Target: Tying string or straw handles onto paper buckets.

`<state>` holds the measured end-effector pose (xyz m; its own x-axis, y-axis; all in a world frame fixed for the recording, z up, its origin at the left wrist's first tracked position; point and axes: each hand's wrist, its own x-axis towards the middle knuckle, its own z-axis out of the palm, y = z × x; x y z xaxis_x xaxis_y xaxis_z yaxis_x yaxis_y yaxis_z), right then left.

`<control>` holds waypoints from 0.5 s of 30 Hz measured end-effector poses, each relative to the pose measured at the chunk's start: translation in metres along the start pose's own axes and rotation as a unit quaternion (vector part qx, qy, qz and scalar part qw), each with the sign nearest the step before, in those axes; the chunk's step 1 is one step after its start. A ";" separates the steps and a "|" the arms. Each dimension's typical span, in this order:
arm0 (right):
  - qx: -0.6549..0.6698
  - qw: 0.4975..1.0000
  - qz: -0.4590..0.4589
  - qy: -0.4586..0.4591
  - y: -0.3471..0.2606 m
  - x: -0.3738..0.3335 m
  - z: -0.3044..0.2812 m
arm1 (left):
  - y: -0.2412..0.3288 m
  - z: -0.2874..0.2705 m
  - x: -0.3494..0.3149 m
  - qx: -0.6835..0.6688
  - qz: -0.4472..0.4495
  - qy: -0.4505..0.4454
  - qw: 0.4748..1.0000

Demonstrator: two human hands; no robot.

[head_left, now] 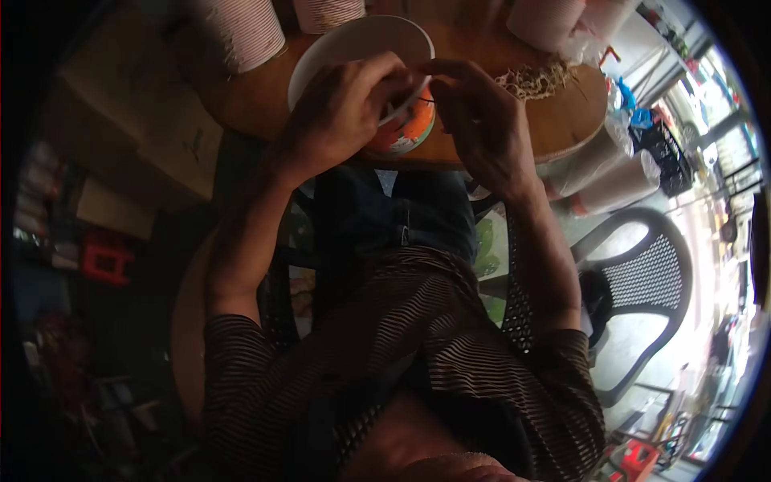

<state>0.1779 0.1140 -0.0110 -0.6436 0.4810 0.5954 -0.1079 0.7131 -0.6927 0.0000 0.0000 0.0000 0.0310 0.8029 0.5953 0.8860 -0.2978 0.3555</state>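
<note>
Orange tub [419,122] at four o'clock from curled left hand [341,104], nine o'clock from narrow right hand [484,120]; cannot tell what either grips

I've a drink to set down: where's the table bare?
The table shows bare wood left of the white bowl, in front of the leftmost ribbed stack, and right of the right hand, in front of the pale strands. The middle is crowded: left hand, bowl, orange container.

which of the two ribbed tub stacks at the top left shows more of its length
The leftmost stack: a long run of rims shows. The stack just right of it shows only a short run below the picture's top edge.
</note>
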 end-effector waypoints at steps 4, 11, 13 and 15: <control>-0.045 0.995 -0.090 -0.017 0.031 0.010 -0.014 | -0.004 0.007 0.018 -0.077 -0.072 0.044 0.994; 0.051 0.997 0.019 -0.061 0.046 0.008 -0.007 | -0.001 0.008 0.029 -0.155 -0.104 0.030 0.982; 0.118 0.992 0.017 -0.044 0.043 0.009 -0.002 | 0.001 0.008 0.032 -0.166 -0.098 0.033 0.981; 0.121 0.990 0.056 -0.049 0.037 0.009 -0.002 | 0.003 0.007 0.035 -0.208 -0.101 0.031 0.972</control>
<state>0.1692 0.1458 -0.0309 -0.7312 0.4891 0.4755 -0.2022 0.5103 -0.8359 0.0074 0.0305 0.0166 -0.1638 0.8381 0.5203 0.6067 -0.3303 0.7230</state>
